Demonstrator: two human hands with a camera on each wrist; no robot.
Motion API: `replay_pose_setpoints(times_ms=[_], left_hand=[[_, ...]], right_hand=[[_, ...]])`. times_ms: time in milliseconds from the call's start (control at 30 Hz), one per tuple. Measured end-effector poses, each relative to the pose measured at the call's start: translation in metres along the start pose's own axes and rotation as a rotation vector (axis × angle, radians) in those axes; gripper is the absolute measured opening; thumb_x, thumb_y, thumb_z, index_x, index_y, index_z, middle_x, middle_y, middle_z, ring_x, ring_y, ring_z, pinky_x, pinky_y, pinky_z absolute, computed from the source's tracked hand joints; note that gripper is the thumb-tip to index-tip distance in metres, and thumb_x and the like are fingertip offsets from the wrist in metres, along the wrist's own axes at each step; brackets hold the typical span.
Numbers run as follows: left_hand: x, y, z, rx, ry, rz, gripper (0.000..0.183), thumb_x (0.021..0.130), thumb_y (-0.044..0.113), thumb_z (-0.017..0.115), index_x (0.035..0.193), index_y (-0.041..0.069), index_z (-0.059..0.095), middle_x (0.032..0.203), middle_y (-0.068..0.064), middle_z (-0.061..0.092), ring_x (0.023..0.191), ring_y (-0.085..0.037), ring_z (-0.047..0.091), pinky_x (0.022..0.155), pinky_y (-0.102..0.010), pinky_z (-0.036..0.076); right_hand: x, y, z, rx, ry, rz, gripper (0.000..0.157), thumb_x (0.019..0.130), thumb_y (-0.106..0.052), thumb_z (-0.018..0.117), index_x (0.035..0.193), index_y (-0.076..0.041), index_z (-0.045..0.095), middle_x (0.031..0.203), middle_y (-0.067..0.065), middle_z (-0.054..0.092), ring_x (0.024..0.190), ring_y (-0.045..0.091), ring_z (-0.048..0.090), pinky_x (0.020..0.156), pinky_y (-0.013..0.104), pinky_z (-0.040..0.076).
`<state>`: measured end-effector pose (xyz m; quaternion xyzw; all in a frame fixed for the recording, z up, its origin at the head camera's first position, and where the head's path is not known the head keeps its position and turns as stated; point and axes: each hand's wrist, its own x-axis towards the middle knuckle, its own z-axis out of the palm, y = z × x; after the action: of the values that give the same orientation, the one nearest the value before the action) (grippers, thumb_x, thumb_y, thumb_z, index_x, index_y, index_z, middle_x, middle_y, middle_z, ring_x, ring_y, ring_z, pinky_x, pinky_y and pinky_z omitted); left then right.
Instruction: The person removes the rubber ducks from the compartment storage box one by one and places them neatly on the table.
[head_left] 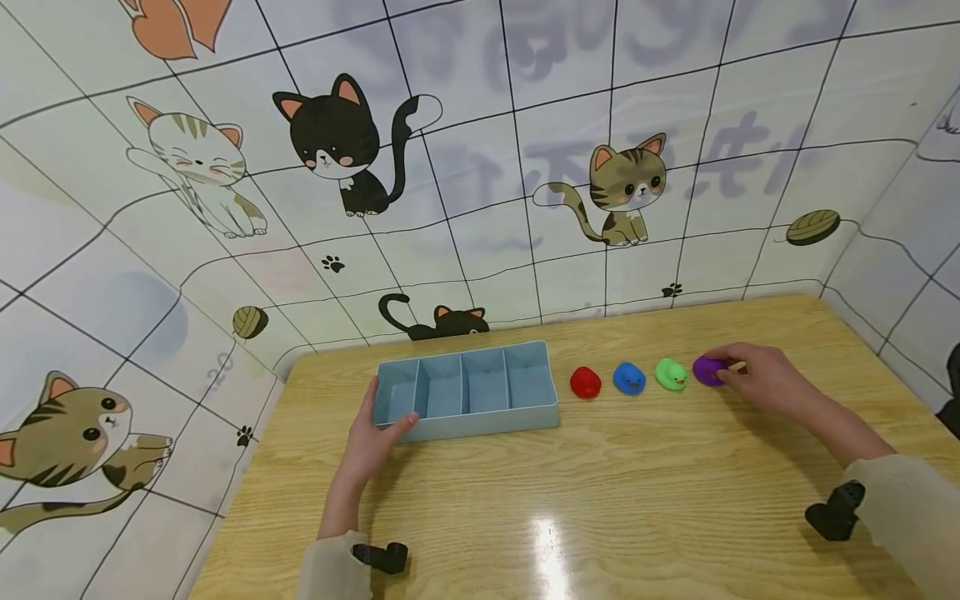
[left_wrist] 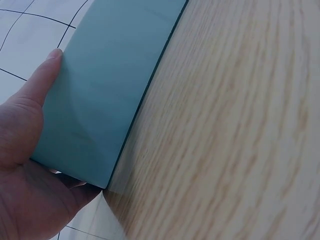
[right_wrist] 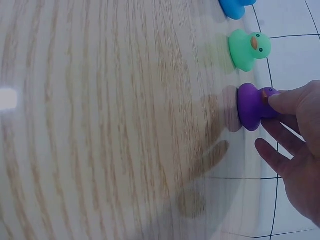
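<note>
A blue-grey box (head_left: 480, 423) with several compartments in a row lies on the table, and no object shows inside it. My left hand (head_left: 365, 446) grips its left end, thumb on the front wall and fingers round the side, as the left wrist view also shows. To the right of the box, a red toy (head_left: 586, 382), a blue rubber duck (head_left: 629, 378), a green rubber duck (head_left: 671, 374) and a purple rubber duck (right_wrist: 251, 106) form a row. My right hand (head_left: 768, 379) pinches the purple duck by its head between thumb and fingers.
The wooden table (head_left: 600, 500) ends at a wall covering (head_left: 480, 208) printed with cats and grid lines, which also rises at the left and right. A dark object (head_left: 951, 387) shows at the right edge of the head view.
</note>
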<state>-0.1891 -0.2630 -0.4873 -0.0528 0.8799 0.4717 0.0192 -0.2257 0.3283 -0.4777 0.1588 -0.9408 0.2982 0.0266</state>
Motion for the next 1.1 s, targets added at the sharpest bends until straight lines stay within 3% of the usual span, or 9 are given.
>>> replay_pose_setpoints(times_ms=[267,700,833,1100], left_hand=[[-0.001,0.0,0.0,-0.006,-0.001,-0.001,0.105,0.092,0.043,0.077,0.167,0.019,0.007,0.17,-0.018,0.011,0.154,-0.043,0.012,0.119,-0.062,0.02],[-0.003,0.001,-0.002,0.004,-0.029,0.001,0.107,0.092,0.044,0.077,0.167,0.02,0.004,0.17,-0.018,0.01,0.154,-0.043,0.012,0.119,-0.063,0.02],[-0.001,0.002,-0.002,0.025,-0.034,0.005,0.107,0.092,0.044,0.077,0.167,0.02,0.004,0.17,-0.017,0.011,0.154,-0.042,0.013,0.12,-0.061,0.021],[0.004,0.011,-0.008,0.127,-0.046,-0.004,0.111,0.089,0.047,0.079,0.165,0.01,0.007,0.166,-0.027,0.019,0.15,-0.048,0.022,0.117,-0.063,0.027]], right_hand=[[0.0,0.002,0.002,-0.03,0.025,-0.055,0.029,0.091,0.012,0.065,0.12,0.015,0.064,0.114,0.036,0.065,0.101,0.051,0.065,0.076,0.055,0.058],[0.001,0.005,0.0,-0.029,0.001,-0.051,0.031,0.09,0.014,0.064,0.121,0.015,0.064,0.118,0.039,0.063,0.1,0.053,0.065,0.076,0.056,0.058],[0.0,0.006,-0.002,-0.014,-0.009,-0.014,0.032,0.092,0.009,0.064,0.124,0.014,0.063,0.122,0.04,0.06,0.099,0.054,0.065,0.074,0.054,0.059],[0.001,0.0,-0.006,0.001,0.016,0.032,0.04,0.098,-0.001,0.065,0.135,0.011,0.057,0.13,0.039,0.057,0.11,0.062,0.055,0.088,0.068,0.049]])
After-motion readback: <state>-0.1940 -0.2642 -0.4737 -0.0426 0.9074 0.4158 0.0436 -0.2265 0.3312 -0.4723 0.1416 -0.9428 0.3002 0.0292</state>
